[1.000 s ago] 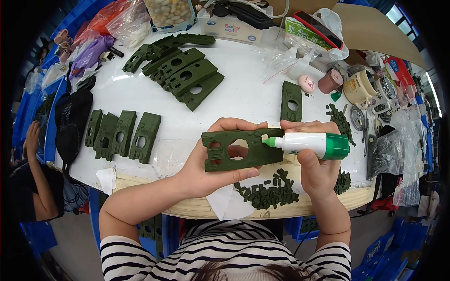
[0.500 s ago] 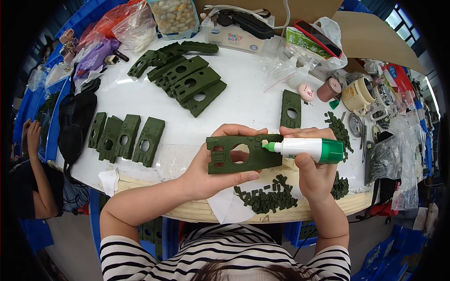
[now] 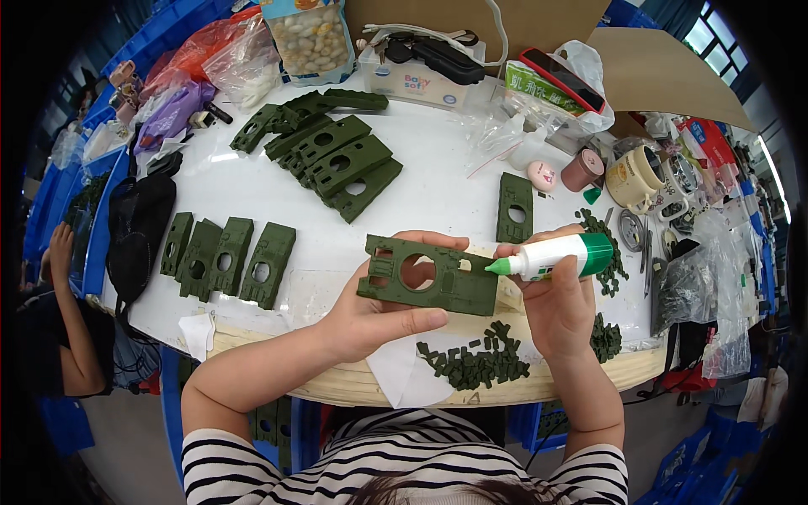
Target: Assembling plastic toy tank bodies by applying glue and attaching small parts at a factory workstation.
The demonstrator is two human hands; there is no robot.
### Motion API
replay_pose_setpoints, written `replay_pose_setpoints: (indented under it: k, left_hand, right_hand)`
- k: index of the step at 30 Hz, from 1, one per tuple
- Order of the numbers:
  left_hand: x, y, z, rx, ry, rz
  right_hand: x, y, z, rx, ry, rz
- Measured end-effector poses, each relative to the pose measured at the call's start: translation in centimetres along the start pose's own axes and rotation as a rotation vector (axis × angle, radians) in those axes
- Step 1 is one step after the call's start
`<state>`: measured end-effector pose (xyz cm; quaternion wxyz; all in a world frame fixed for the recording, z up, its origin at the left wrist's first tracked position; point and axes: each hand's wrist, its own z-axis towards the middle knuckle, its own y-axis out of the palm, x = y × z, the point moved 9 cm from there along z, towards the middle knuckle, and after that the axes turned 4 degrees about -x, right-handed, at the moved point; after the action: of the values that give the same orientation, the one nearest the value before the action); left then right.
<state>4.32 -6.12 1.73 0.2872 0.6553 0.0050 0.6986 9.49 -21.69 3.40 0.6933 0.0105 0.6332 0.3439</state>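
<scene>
My left hand [image 3: 379,316] grips a dark green plastic toy tank hull [image 3: 459,290] by its long edges, thumb along the near side. The hull has a big round hole, two square openings at its left end, and a small pale patch towards the right. In my right hand [image 3: 560,316] is a white glue bottle [image 3: 543,258] with a green base and green nozzle, lying almost level. Its nozzle tip is at the hull's right end; whether it touches I cannot tell. Below them lies a heap of small green plastic pieces [image 3: 480,358].
More hulls lie in a pile [image 3: 337,156], in a row [image 3: 225,257] at left, and singly [image 3: 515,209] at right. More small pieces [image 3: 604,337] sit at right, near a mug [image 3: 631,175] and a thread spool [image 3: 581,171]. Another person's hand [image 3: 61,248] is far left.
The glue nozzle has shifted from beside the pale patch to the hull's right end. The hull has moved slightly left and turned a little, its right end now lower.
</scene>
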Motion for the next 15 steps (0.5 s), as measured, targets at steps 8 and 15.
replay_pose_setpoints:
  k: [8, 15]
  left_hand:
    - [-0.1, 1.1, -0.1, 0.010, -0.113, -0.315]
    - [-2.0, 2.5, -0.7, -0.238, -0.392, -0.253]
  right_hand:
    - [-1.1, 0.3, 0.0, -0.066, -0.100, -0.195]
    - [-1.5, 2.0, -0.2, -0.156, -0.164, -0.282]
